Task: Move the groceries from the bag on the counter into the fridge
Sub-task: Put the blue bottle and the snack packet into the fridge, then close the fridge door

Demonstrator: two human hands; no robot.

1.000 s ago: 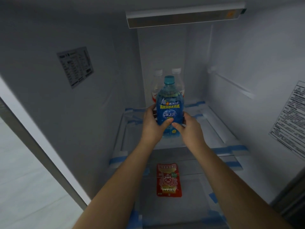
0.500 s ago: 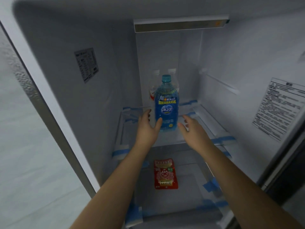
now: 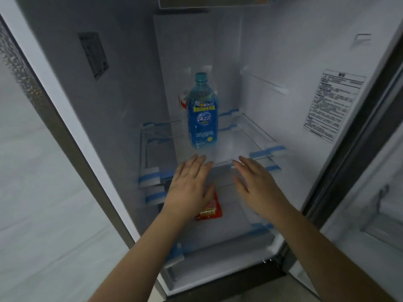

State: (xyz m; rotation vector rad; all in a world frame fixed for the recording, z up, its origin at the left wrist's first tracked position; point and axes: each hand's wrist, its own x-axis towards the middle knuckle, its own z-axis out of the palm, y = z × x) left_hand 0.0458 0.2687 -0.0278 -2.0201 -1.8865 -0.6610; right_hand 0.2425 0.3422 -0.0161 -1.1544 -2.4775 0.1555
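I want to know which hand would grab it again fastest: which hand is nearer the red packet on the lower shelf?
Left. The left hand overlaps the red packet in view, covering its top; the right hand hangs apart, off to its right.

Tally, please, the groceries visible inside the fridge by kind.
Blue bottle: 1
Pale bottles behind it, partly hidden: 2
Red packet on the lower shelf: 1
Total: 4

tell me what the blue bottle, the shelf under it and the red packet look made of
Bottle: clear blue-tinted plastic, see-through, with a printed label.
Shelf: probably glass or clear plastic; the level below shows through.
Packet: likely glossy plastic film, flat and printed.
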